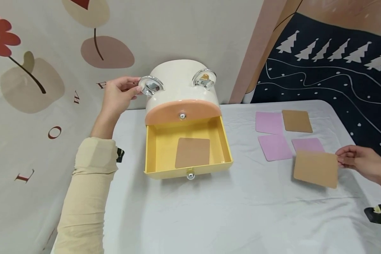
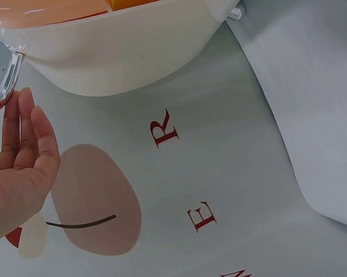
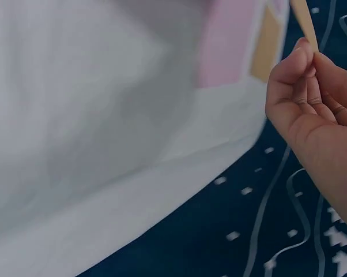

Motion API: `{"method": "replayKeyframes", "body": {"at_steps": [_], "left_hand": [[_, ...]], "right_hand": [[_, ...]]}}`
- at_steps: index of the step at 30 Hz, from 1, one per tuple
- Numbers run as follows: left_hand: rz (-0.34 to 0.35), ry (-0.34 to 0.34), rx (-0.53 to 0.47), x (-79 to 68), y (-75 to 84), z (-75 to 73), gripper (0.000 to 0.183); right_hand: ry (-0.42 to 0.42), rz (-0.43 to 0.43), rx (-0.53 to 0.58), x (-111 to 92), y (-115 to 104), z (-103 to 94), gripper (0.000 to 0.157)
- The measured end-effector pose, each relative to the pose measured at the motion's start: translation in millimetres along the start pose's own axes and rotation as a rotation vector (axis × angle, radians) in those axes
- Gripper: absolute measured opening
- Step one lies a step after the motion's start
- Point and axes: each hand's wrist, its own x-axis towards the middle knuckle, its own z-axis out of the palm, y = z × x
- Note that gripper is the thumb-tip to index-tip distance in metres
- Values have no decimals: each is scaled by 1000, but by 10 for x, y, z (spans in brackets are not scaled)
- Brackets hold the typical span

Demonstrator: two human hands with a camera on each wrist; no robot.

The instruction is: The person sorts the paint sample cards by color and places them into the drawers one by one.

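My left hand point(image 1: 119, 93) pinches the silver ear point(image 1: 150, 85) on the left of a white, rounded drawer box point(image 1: 181, 76). Below the box's orange front, its yellow drawer point(image 1: 165, 151) is pulled out, with a brown card point(image 1: 192, 153) lying inside. At the right, my right hand point(image 1: 363, 162) pinches a tan card point(image 1: 315, 169) by its right edge, tilted above the white cloth. In the right wrist view the thumb and forefinger point(image 3: 294, 60) meet on that card's edge. The card partly covers a pink card point(image 1: 308, 145) behind it.
Two more pink cards point(image 1: 274, 148) and another brown card point(image 1: 297, 121) lie on the white-covered table point(image 1: 241, 211). A printed cloth point(image 1: 184, 28) hangs close behind the box. Dark blue fabric with white trees point(image 1: 330, 74) is beyond the table's right edge.
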Motion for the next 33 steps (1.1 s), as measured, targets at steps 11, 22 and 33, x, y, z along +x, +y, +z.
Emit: {"method": "replayKeyframes", "body": {"at_steps": [11,22,33], "left_hand": [[0,-1,15,2,-8,-5,28],[11,-3,6,8,-12,-7,28],[7,-3,25,7,-8,-6,29]], "right_hand": [[-67,-84,355,-84,-2068,250,24],[-139,-84,351,102,-3060,597,22],[-211,-126,456,204,-3713,1117,13]]}}
